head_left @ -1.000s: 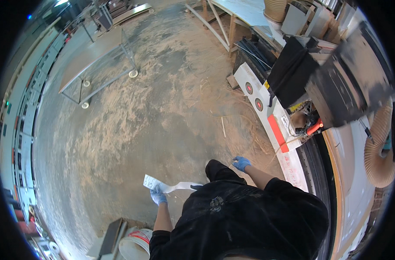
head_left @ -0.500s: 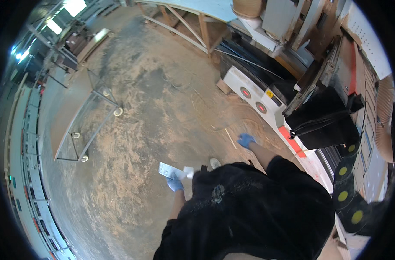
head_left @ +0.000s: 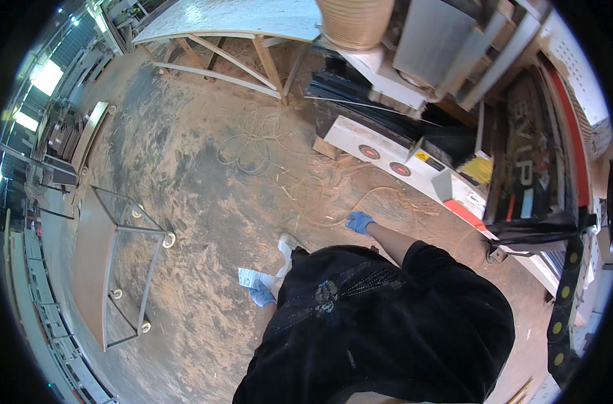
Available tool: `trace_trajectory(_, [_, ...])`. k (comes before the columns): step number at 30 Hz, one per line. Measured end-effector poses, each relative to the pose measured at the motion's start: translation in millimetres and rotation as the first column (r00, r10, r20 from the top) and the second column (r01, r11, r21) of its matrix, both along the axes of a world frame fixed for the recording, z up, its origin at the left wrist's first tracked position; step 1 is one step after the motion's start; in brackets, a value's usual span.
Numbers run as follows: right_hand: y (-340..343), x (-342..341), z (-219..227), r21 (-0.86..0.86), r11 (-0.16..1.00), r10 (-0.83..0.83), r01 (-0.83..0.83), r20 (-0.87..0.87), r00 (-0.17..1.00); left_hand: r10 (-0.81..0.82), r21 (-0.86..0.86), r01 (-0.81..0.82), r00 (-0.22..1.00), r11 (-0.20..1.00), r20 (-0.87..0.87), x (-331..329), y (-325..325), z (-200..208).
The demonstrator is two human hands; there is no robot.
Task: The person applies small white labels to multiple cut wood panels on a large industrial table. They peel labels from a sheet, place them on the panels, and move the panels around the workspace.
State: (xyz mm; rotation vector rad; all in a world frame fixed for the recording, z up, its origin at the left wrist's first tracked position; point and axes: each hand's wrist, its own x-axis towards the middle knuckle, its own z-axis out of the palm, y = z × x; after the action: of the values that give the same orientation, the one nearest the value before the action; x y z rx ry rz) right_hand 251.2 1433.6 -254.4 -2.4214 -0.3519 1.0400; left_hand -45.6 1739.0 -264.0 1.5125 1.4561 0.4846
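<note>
My left hand (head_left: 262, 296), in a light blue glove, pinches a printed white sheet of paper (head_left: 252, 277) beside my body. My right hand (head_left: 359, 222), gloved in blue too, hangs out in front with its fingers loosely curled. Nothing shows in the right hand, and it touches nothing. Past my black shirt a white shoe (head_left: 290, 244) shows on the floor between the two hands.
Ahead stands a wooden-legged table (head_left: 232, 25). A long machine with a white base (head_left: 387, 163) runs along the right. On the left is a wheeled cart (head_left: 94, 269). A thin hose (head_left: 253, 165) lies looped on the dusty floor (head_left: 192, 229).
The view has shifted forward and turned right; the table and machine look nearer. My right hand's fingers have curled in. The sheet stays in my left hand, and one white shoe has stepped ahead.
</note>
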Motion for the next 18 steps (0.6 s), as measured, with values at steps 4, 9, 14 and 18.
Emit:
trace_trajectory(4, [67,45,-3,0.004,0.996,-0.086,0.086,0.028,0.996,-0.068,0.040,0.066,0.996,0.997,0.061,33,93,10])
trace_trajectory(9, [144,81,-6,0.166,0.911,-0.372,0.377,-0.058,0.926,-0.125,0.092,0.109,0.974,0.990,0.187,92,196,34])
trace_trajectory(14, [198,138,-2,0.240,0.894,-0.414,0.378,0.121,0.902,-0.159,-0.002,0.174,0.904,0.985,0.398,171,241,35])
trace_trajectory(18, [233,221,10,0.149,0.878,-0.475,0.454,0.166,0.864,-0.142,-0.054,0.176,0.913,0.983,0.383,233,242,30])
